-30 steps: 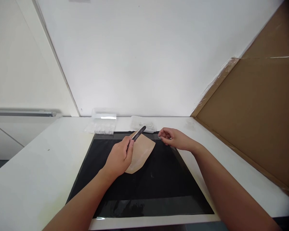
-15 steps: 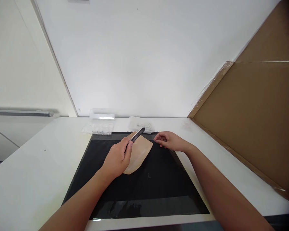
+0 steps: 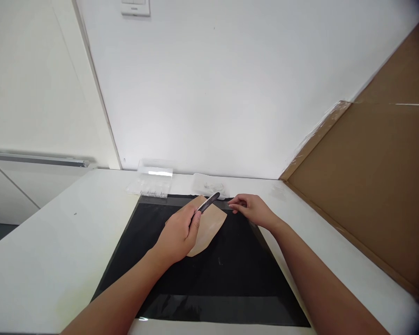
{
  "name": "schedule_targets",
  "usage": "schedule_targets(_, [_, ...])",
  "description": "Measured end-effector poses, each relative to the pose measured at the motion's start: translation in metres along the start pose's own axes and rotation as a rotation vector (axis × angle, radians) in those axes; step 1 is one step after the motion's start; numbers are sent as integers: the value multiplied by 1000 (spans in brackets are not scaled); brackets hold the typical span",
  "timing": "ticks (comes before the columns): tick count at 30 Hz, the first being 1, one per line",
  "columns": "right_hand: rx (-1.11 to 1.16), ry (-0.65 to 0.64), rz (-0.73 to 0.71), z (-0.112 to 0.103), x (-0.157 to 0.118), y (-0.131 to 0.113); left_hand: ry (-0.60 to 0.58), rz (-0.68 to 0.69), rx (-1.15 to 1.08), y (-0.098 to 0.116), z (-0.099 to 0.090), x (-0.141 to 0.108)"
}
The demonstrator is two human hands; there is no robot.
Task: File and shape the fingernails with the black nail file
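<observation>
My left hand [image 3: 179, 232] is closed round a dark, slim tool [image 3: 209, 203] with a pale edge, its tip pointing up and to the right. Beneath that hand a tan, angular sheet [image 3: 210, 228] lies on the black mat [image 3: 230, 270]. To the right of the sheet, above the mat's far right corner, my right hand [image 3: 248, 207] has its thumb and fingertips pinched together; anything between them is too small to make out.
Behind the mat are an open clear plastic case [image 3: 156, 182] and a shallow translucent tray [image 3: 209, 184] with small pale items. Brown cardboard [image 3: 366, 177] stands along the right side. A white wall rises behind the table [image 3: 56, 251].
The whole view has shifted, bringing a wall switch into sight at the top. Both hands keep nearly the same places over the mat, and the tool is still in my left hand.
</observation>
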State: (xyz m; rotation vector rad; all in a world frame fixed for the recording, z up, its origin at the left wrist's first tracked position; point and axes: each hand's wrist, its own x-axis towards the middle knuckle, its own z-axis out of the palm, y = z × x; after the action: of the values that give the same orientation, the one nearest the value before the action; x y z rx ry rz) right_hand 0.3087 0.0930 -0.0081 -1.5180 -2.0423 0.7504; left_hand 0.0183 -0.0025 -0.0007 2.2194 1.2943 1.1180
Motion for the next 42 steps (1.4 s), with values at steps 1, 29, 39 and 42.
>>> schedule_targets(1, [0, 9, -8, 0, -1, -3, 1, 0, -4, -1, 0, 0])
schedule_targets(29, [-54, 421, -479, 55, -34, -79, -39, -18, -76, 5, 3, 1])
schedule_targets(39, [-317, 683, -555, 68, -32, -81, -40, 17, -148, 4, 2, 0])
schedule_targets(42, [-341, 640, -589, 72, -34, -87, -6, 45, -122, 3, 3, 0])
